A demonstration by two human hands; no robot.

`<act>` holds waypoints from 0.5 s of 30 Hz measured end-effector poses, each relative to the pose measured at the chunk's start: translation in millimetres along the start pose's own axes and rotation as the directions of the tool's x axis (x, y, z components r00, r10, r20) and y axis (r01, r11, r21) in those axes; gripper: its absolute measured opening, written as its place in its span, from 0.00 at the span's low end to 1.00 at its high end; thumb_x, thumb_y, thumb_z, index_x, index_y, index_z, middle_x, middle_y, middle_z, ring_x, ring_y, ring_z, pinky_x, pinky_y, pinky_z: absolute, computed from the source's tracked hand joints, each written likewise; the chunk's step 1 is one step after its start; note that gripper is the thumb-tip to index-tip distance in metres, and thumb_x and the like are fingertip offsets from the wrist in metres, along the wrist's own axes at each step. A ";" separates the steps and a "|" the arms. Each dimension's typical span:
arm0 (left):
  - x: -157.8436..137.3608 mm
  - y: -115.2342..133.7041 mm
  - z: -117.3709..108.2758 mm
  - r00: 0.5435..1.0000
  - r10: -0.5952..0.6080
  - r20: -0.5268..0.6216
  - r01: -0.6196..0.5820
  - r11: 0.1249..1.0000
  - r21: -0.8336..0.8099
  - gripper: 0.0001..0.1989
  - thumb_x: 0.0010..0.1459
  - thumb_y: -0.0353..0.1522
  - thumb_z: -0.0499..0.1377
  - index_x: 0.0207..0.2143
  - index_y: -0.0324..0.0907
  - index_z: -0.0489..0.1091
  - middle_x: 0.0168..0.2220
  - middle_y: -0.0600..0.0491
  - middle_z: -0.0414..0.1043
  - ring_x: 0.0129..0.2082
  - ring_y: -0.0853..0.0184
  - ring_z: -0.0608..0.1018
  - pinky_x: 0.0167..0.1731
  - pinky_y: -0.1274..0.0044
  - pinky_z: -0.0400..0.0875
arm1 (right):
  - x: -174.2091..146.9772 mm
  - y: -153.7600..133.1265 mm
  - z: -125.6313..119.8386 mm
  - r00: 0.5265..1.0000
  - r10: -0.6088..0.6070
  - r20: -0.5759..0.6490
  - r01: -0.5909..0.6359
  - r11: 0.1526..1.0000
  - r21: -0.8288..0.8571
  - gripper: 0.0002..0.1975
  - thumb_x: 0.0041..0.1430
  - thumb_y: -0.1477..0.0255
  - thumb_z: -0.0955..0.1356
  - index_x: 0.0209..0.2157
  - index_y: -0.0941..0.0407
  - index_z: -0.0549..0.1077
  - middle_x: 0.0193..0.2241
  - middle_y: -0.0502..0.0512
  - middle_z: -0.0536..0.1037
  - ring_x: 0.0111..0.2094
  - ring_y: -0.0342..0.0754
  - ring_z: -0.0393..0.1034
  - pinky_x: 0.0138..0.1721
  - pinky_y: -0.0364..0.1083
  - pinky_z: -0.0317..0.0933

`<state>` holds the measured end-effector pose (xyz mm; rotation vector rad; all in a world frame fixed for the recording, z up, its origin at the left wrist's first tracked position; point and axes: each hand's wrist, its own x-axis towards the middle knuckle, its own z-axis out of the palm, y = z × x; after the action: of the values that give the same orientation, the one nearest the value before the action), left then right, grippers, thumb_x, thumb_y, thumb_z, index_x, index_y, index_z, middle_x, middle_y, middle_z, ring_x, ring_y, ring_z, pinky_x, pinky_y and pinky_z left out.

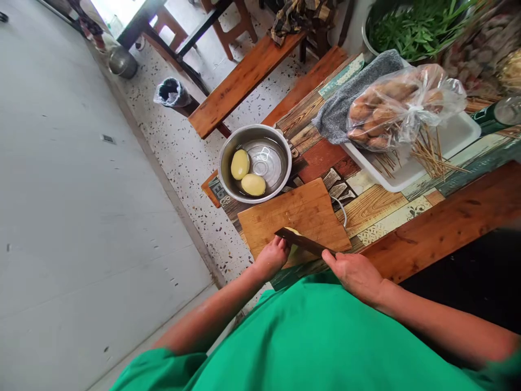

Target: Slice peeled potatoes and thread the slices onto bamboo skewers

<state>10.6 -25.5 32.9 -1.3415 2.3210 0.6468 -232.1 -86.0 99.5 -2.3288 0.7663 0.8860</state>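
Observation:
My right hand (358, 276) is closed around the handle of a dark-bladed kitchen knife (308, 244), whose blade lies slantwise over a wooden cutting board (299, 203). On the board, a pale yellow peeled potato (292, 231) shows partly past the blade; the rest is hidden. My left hand (273, 257) curls its fingers against the potato near the knife's tip. Just beyond the board stands a metal bowl (285, 146) with some water, two peeled potatoes (253, 185) inside it.
To the right, a white tray (396, 187) bears a bag of brown potatoes (378, 111), wooden skewers (433, 155) and a grey towel (342, 108). Behind it is a basin of green leaves (415, 30). A bench (244, 81), a lined bin (173, 93) and a wall (81, 206) surround the table.

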 end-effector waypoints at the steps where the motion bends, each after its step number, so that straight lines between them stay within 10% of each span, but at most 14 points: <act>1: 0.3 -0.2 -0.9 1.000 0.011 0.007 -0.011 1.000 0.018 0.18 0.64 0.24 0.47 0.54 0.33 0.68 0.51 0.37 0.69 0.56 0.57 0.69 0.53 0.66 0.70 | 4.8 0.4 1.2 1.000 -0.005 -0.004 0.005 1.000 0.007 0.24 0.62 0.81 0.56 0.59 0.60 0.59 0.34 0.61 0.77 0.35 0.54 0.76 0.27 0.45 0.58; 8: -0.4 -1.5 -1.6 0.999 0.026 -0.025 -0.024 0.995 0.094 0.22 0.66 0.25 0.45 0.60 0.31 0.61 0.60 0.35 0.61 0.63 0.54 0.62 0.56 0.67 0.68 | 46.7 4.7 22.2 0.995 -0.016 -0.097 0.020 0.999 0.034 0.21 0.63 0.79 0.55 0.56 0.59 0.61 0.33 0.61 0.77 0.36 0.54 0.75 0.28 0.45 0.56; 15: 0.5 3.2 -7.0 0.997 -0.037 0.064 0.036 0.999 0.025 0.18 0.66 0.26 0.46 0.53 0.33 0.68 0.50 0.39 0.71 0.55 0.57 0.71 0.52 0.67 0.72 | 0.1 1.0 16.8 0.993 -0.009 -0.119 0.016 0.998 0.062 0.22 0.61 0.81 0.56 0.57 0.59 0.60 0.36 0.60 0.77 0.36 0.51 0.74 0.28 0.44 0.57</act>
<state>6.8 -28.4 39.1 -1.3298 2.2414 0.6392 -239.7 -76.0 88.3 -2.3442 0.8155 0.7130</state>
